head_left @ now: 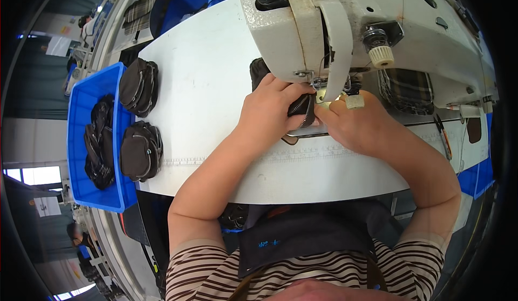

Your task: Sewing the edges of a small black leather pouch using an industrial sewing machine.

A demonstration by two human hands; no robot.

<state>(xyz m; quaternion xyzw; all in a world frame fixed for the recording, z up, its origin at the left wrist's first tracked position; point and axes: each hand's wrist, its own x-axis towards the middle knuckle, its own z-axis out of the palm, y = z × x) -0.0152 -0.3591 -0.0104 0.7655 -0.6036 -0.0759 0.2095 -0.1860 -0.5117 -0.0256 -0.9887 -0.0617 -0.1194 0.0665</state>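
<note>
Beneath the needle area of a white sewing machine (294, 44) lies a dark brown pouch piece (308, 118) with a metal-toothed zipper curving along its edge. My left hand (270, 106) is closed on it, fingers over the top and thumb near the zipper. On the other side, my right hand (356, 122) has its fingers bent and pressed together at the pouch's edge, close to the presser foot. More dark fabric (259, 73) shows behind my left hand. The needle tip and part of the pouch are hidden by my fingers.
Two dark zippered pouches (138, 88) sit at the table's left edge, beside a blue bin (129, 190) holding dark pieces. A plaid piece (406, 90) lies under the machine arm. Orange-black snips (443, 136) rest at right. A ruler scale (216, 159) crosses the white table (210, 58).
</note>
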